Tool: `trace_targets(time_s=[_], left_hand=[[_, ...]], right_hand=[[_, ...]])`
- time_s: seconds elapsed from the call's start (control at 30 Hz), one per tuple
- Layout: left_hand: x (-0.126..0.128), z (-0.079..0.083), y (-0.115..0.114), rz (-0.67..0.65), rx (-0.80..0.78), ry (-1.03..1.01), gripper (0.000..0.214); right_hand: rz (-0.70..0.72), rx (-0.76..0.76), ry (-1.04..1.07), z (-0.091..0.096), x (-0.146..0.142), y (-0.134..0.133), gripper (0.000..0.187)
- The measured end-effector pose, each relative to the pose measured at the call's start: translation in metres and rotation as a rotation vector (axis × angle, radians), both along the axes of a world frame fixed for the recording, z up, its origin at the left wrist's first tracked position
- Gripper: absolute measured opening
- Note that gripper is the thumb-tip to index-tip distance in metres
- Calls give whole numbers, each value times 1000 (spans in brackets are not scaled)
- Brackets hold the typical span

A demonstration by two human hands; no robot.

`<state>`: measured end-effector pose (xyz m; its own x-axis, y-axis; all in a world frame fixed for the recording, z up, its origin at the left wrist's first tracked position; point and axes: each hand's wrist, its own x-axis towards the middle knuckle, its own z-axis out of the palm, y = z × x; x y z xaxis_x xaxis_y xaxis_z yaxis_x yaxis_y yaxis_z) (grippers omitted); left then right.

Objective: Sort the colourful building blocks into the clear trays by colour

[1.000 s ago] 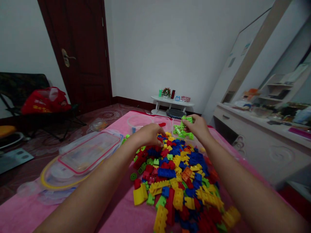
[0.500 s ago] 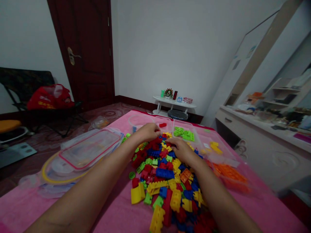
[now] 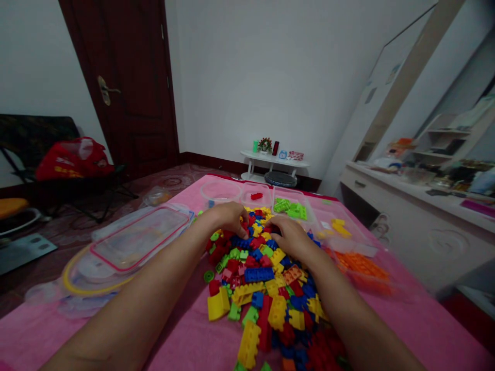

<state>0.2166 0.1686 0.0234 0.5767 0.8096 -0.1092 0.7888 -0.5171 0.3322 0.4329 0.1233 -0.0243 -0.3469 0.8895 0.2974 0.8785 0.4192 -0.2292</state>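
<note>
A brick pile (image 3: 266, 293) under the left hand (image 3: 232, 219) and right hand (image 3: 290, 238)
The pile lies on the pink worktop (image 3: 193, 340), its long axis running away from the person. Both hands rest palm-down at its far end, fingers curled among bricks; any grip cannot be told. Just beyond stands a tub of green bricks (image 3: 294, 195).

The bricks (image 3: 266, 278) are seen as smooth, glossy plastic, laid on a matt pink cloth (image 3: 185, 340). Left of the bricks, the lids (image 3: 143, 239) are shown as clear, shiny plastic.
</note>
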Motion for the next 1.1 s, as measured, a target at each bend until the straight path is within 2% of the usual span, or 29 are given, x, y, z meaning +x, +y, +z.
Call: trace_targets(time_s=[0.1,0.23,0.37,0.47,0.63,0.77,0.87,0.93,1.0,1.1], left_hand=[[3,-1,-1,-11,19,-10,44],[4,6,-3,6,6,-63,30],[5,12,-5,44,-118,-319,26],[8,12,-6,62,-319,-596,33],[22,7,-10,148,-724,-997,46],[37,-2,-16,140,-1086,-1121,47],[44,-9,-17,118,-1269,-1201,40],[44,-11,-14,148,-1293,-1291,28],[44,-9,-5,217,-1250,-1382,22],[48,3,21,392,-1033,-1447,20]], right_hand=[[-72,62,25,3,1,-1,19],[-111,98,133,17,0,-6,28],[-111,116,285,31,-6,-11,19],[-99,123,450,36,-11,-13,17],[-66,113,798,41,-18,-19,27],[4,83,841,45,-24,-24,36],[-15,129,822,54,-21,-28,34],[-74,221,834,64,-14,-32,28],[-119,308,875,75,-3,-35,24],[-145,402,974,88,14,-38,19]])
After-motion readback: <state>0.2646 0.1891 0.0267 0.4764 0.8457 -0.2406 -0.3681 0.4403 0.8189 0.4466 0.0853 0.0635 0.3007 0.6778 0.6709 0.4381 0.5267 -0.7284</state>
